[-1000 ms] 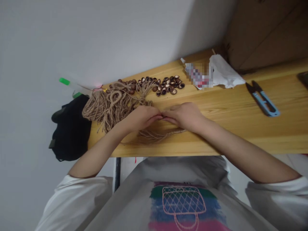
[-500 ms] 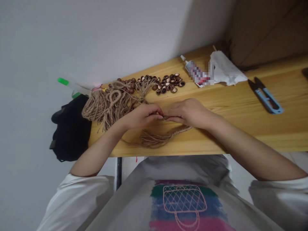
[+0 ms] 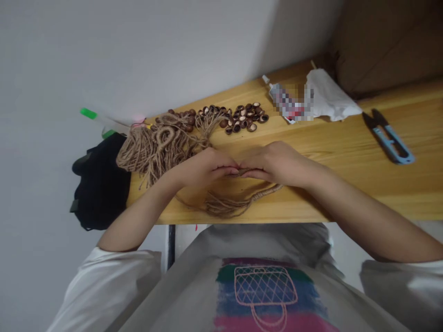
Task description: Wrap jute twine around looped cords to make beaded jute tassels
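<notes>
The fingers (image 3: 233,171) of your left hand (image 3: 204,166) and right hand (image 3: 282,163) are pinched, their tips nearly meeting, on a small piece of cord (image 3: 244,172), mostly hidden. Just below, a tasselled cord (image 3: 226,206) lies on the table (image 3: 332,198), its wrapped part reaching your right hand's lower edge; whether both are one, I cannot tell. Behind your left hand is a cord pile (image 3: 168,150), then brown shells (image 3: 244,124). Farther right lie a tube (image 3: 278,95) and blue-handled snips (image 3: 383,141).

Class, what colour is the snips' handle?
The snips' handle is light blue, shown best in the head view.
</notes>
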{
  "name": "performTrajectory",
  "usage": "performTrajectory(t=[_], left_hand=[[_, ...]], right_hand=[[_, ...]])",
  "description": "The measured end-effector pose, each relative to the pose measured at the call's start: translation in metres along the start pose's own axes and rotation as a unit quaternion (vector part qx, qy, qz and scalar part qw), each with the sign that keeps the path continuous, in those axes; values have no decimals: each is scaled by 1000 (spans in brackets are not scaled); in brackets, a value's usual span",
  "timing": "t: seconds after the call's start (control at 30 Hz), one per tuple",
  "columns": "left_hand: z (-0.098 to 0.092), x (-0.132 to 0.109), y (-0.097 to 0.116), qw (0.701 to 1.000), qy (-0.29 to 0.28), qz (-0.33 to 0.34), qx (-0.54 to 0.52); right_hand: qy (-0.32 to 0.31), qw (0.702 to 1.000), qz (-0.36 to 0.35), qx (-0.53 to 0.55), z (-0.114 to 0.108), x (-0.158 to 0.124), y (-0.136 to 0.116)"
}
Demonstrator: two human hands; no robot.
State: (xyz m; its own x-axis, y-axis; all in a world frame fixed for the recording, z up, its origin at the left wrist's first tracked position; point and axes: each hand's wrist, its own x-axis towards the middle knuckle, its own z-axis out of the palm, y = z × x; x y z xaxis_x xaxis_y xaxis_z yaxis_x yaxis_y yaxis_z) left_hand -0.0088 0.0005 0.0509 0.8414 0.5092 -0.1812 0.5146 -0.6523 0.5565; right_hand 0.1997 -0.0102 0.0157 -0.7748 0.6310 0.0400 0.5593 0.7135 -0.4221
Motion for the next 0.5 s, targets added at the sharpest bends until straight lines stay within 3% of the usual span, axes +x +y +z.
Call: performTrajectory(t=[0.27,0.4,0.5], left_hand=[[-3,10,-13,982,-17,-46,-182],[5,14,-25,959,53,-88,-263],[16,15,-34,956,113,-94,-253]], right_hand=[[36,999,-15,21,-1,-2,5],[131,989,15,70,-1,-2,15],[236,965,20,111,2,1,24]])
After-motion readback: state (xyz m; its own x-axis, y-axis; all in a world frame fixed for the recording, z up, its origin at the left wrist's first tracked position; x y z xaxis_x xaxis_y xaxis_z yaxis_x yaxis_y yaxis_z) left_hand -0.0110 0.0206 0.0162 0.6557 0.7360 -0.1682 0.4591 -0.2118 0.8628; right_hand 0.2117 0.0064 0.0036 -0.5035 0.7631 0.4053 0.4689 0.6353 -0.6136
